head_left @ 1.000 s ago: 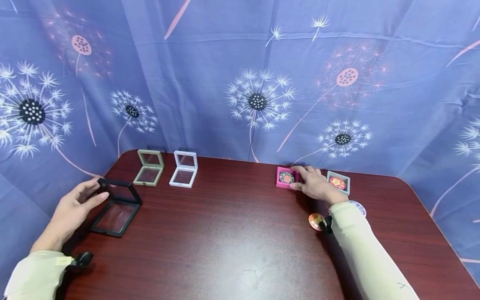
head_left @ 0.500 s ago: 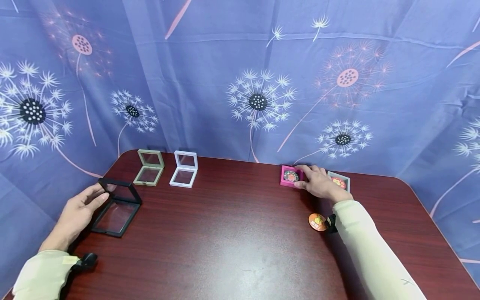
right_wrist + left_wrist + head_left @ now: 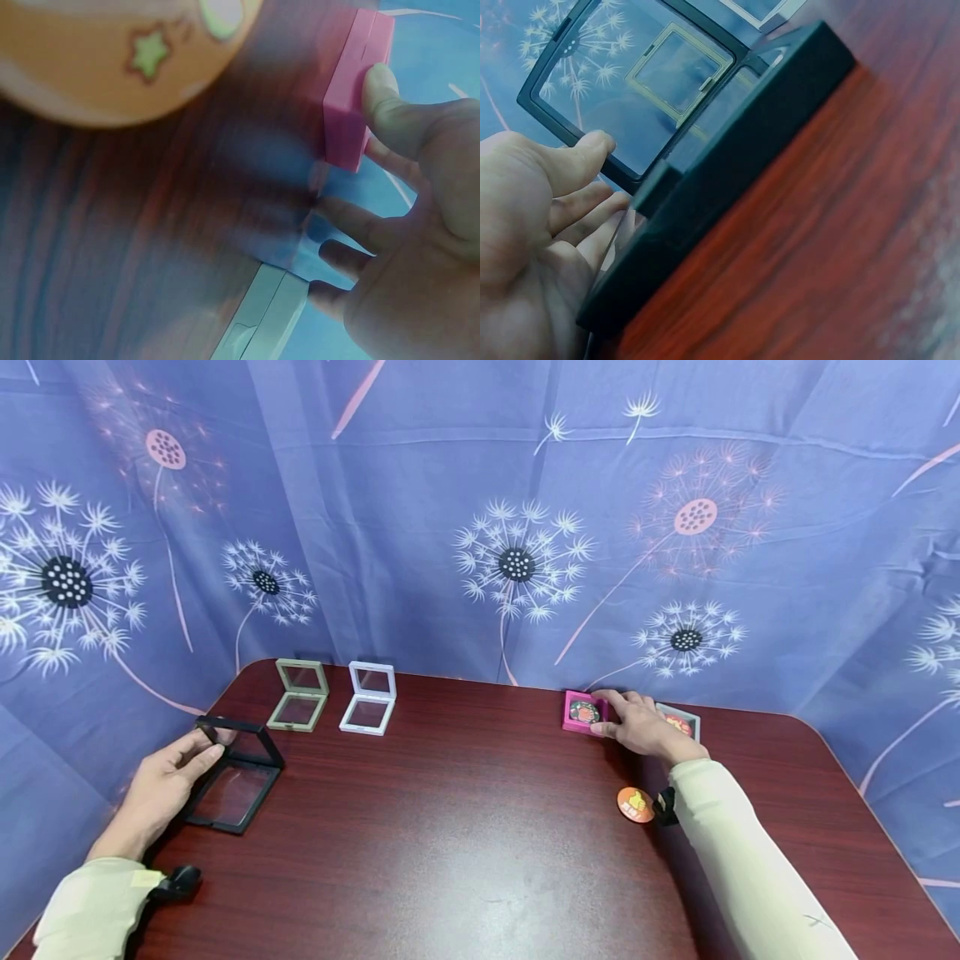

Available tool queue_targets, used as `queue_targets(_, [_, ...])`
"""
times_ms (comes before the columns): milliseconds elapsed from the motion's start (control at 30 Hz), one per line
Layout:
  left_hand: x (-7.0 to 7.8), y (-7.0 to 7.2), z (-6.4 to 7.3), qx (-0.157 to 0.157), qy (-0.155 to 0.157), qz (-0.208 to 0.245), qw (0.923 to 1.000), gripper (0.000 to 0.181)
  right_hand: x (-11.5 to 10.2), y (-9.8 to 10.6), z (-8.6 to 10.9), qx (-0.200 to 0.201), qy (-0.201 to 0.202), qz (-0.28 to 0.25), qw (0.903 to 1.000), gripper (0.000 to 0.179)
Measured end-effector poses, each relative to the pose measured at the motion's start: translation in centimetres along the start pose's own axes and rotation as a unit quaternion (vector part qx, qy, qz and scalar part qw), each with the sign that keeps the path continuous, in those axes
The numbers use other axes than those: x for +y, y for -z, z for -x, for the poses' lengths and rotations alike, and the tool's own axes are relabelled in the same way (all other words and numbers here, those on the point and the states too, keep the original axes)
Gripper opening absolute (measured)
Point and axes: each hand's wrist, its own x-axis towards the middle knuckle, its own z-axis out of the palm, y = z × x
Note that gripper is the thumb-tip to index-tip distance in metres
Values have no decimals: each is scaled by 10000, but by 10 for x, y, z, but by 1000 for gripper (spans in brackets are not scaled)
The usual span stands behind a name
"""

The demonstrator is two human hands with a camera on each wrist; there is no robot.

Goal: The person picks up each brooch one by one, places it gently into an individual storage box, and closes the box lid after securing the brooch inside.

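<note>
On the left, a black hinged display case (image 3: 235, 793) lies with its clear-windowed lid raised. My left hand (image 3: 167, 781) pinches that lid's left edge, thumb in front and fingers behind; the left wrist view shows the thumb (image 3: 585, 161) on the lid frame. At the far right, my right hand (image 3: 637, 727) grips a small pink case (image 3: 570, 723) between thumb and forefinger. Inside the pink case shows a dark round badge (image 3: 584, 712) with a red design. Just right of this hand sits a pale grey case (image 3: 693, 722) holding a red badge, partly hidden by the hand.
Two more hinged cases stand with lids raised at the back left, one olive green (image 3: 298, 710) and one white (image 3: 367, 714). An orange round badge (image 3: 634, 805) lies beside the right wrist camera. Behind the brown table (image 3: 450, 777) hangs a blue dandelion-print cloth (image 3: 420, 527).
The pink case has shifted right with my right hand, closer to the grey case. A purple-and-white badge has gone behind the right sleeve. My left hand has moved slightly right on the black lid.
</note>
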Motion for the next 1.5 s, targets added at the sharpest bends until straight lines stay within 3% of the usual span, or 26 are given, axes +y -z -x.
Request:
queue_targets(167, [2, -1, 1, 52, 152, -165, 9997, 18, 1, -1, -1, -47, -27, 14, 10000, 59])
queue_targets(400, [0, -2, 2, 63, 81, 206, 9997, 27, 1, -1, -1, -120, -103, -61, 9999, 61])
queue_targets(700, [-2, -1, 1, 66, 56, 308, 9995, 32, 1, -3, 0, -61, -146, -119, 9998, 62])
queue_targets(1133, [-3, -3, 1, 70, 80, 418, 9991, 31, 1, -14, 11, 977, 161, -73, 9951, 68])
queue_targets(1500, [2, -8, 0, 7, -31, 152, 9999, 31, -8, 1, 36, 1377, -14, -258, 9901, 75])
